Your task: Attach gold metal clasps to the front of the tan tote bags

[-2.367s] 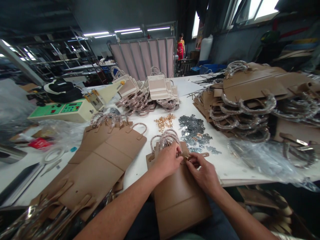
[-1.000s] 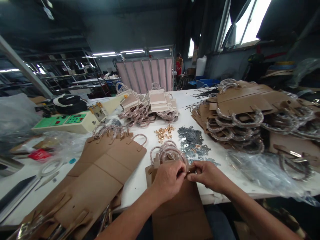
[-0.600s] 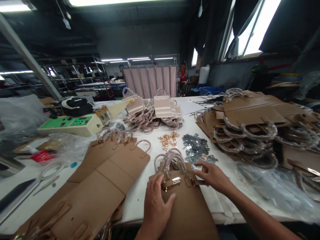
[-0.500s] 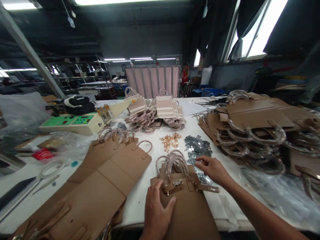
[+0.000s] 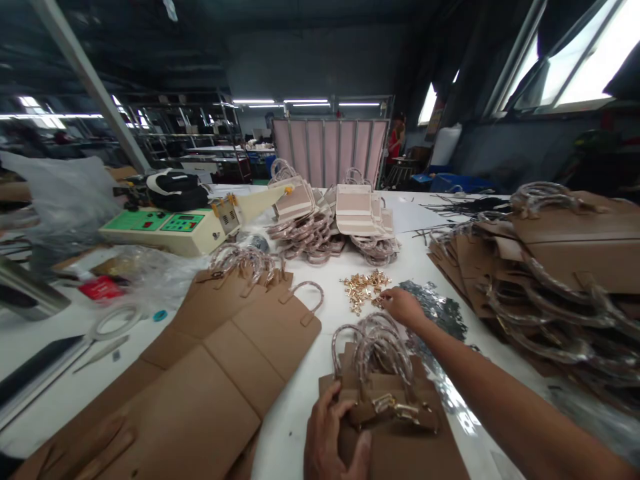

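Observation:
My left hand [image 5: 334,437] lies on the left side of a brown bag [image 5: 400,453], thumb and fingers apart. Plastic-wrapped handles [image 5: 385,347] stand up at the bag's far end, and gold clasps [image 5: 395,408] sit across its strap. Reaching out past the bag, my right hand [image 5: 404,308] has its fingertips pinched at the right edge of a pile of small gold metal fittings [image 5: 361,288]. Whatever lies between those fingertips is too small to make out. Beside that hand spreads a heap of dark, shiny flat metal pieces [image 5: 445,313].
Brown bag pieces [image 5: 240,360] are layered on the left, and a taller bag stack [image 5: 565,247] stands right. Striped bags [image 5: 355,210] are piled at the back. A machine with green panels [image 5: 165,227], a tape roll [image 5: 116,322] and plastic film [image 5: 155,273] lie left.
My right hand has moved forward and left, from the dark pieces to the gold fittings. The strap with clasps now lies across the bag. The view has turned slightly left.

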`<action>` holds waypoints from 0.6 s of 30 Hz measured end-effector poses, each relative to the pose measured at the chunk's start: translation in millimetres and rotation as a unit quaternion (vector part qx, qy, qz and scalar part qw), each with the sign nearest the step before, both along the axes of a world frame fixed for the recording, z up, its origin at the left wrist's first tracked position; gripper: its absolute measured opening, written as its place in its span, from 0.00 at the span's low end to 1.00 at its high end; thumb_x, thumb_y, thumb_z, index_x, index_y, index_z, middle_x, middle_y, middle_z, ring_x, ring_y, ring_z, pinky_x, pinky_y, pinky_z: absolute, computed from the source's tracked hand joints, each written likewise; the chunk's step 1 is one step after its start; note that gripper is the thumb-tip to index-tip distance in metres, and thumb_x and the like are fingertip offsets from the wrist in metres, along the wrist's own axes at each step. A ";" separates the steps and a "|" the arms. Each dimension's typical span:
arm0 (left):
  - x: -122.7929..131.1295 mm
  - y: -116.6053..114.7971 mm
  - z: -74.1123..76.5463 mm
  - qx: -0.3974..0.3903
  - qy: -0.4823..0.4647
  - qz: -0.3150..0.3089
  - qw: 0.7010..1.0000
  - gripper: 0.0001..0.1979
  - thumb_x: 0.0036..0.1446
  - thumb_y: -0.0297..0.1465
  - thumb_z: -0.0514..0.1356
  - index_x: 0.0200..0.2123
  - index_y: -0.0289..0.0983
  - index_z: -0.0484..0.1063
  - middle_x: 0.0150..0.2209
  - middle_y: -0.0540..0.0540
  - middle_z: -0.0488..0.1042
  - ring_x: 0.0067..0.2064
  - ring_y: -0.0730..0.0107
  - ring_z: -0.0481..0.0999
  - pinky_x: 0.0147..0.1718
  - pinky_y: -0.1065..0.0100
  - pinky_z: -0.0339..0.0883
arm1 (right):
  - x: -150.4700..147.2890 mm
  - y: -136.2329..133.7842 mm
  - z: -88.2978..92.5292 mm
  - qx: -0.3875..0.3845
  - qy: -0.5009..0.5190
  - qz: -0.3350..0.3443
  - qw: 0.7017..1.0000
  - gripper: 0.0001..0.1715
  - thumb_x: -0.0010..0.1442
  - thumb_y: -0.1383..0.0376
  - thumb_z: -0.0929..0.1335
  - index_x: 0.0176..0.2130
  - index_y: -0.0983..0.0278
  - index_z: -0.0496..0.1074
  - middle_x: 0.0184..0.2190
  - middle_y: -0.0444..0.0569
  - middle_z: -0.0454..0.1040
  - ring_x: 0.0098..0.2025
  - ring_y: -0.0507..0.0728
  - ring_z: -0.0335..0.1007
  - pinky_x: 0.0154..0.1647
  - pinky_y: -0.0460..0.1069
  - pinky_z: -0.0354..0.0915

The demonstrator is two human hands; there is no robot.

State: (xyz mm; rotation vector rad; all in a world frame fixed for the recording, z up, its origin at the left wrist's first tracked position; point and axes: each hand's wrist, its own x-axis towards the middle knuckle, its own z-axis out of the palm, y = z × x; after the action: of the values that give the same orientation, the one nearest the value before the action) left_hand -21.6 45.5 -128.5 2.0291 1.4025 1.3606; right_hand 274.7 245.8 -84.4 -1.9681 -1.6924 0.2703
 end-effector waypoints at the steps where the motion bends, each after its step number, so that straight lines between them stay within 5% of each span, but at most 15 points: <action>1: -0.2 0.6 2.1 0.004 -0.004 0.002 1.000 0.17 0.57 0.32 0.61 0.50 0.45 0.74 0.60 0.39 0.73 0.61 0.48 0.74 0.55 0.47 0.75 | -0.2 -1.5 0.1 0.007 0.004 -0.003 1.000 0.13 0.59 0.64 0.70 0.42 0.62 0.83 0.41 0.53 0.82 0.42 0.59 0.77 0.44 0.50 0.68; 7: -1.0 -6.7 28.3 0.058 -0.038 0.009 0.998 0.21 0.58 0.31 0.61 0.55 0.47 0.72 0.54 0.41 0.77 0.54 0.52 0.78 0.51 0.52 0.77 | -10.6 -60.0 42.4 0.100 0.042 -0.004 0.994 0.14 0.64 0.58 0.68 0.43 0.61 0.81 0.41 0.50 0.82 0.39 0.58 0.78 0.45 0.52 0.71; 10: 5.7 -18.9 47.5 -0.053 -0.112 -0.051 0.991 0.17 0.61 0.39 0.61 0.52 0.45 0.74 0.44 0.43 0.79 0.34 0.65 0.79 0.30 0.66 0.75 | -36.9 -121.2 72.4 0.194 0.089 0.060 0.975 0.12 0.65 0.57 0.69 0.43 0.59 0.80 0.45 0.50 0.80 0.40 0.58 0.78 0.44 0.52 0.73; 12: 12.8 -25.3 60.0 -0.154 -0.173 -0.083 0.969 0.23 0.60 0.47 0.62 0.54 0.43 0.74 0.43 0.42 0.79 0.28 0.70 0.75 0.23 0.70 0.69 | -60.7 -166.0 81.7 0.235 0.126 0.122 0.956 0.10 0.67 0.59 0.69 0.43 0.57 0.80 0.47 0.50 0.79 0.44 0.58 0.78 0.43 0.51 0.74; 15: 21.5 -30.4 74.0 -0.234 -0.261 -0.134 0.927 0.35 0.56 0.58 0.62 0.57 0.39 0.74 0.46 0.38 0.80 0.36 0.64 0.80 0.35 0.67 0.76 | -95.0 -223.5 72.0 0.243 0.167 0.192 0.936 0.10 0.68 0.62 0.69 0.46 0.53 0.80 0.47 0.49 0.80 0.47 0.58 0.79 0.46 0.49 0.76; 18: 20.6 -35.7 80.8 -0.268 -0.261 -0.172 0.911 0.35 0.53 0.63 0.61 0.48 0.39 0.79 0.41 0.40 0.82 0.43 0.55 0.83 0.47 0.61 0.77 | -118.0 -258.0 48.3 0.239 0.207 0.255 0.914 0.12 0.65 0.62 0.70 0.47 0.49 0.81 0.45 0.47 0.82 0.44 0.59 0.81 0.45 0.47 0.76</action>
State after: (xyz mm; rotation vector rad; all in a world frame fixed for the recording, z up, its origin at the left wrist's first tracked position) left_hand -1.0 9.9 -47.7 1.3389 0.9735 1.0910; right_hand 156.6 -12.2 -36.2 -1.0121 -1.7438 0.3821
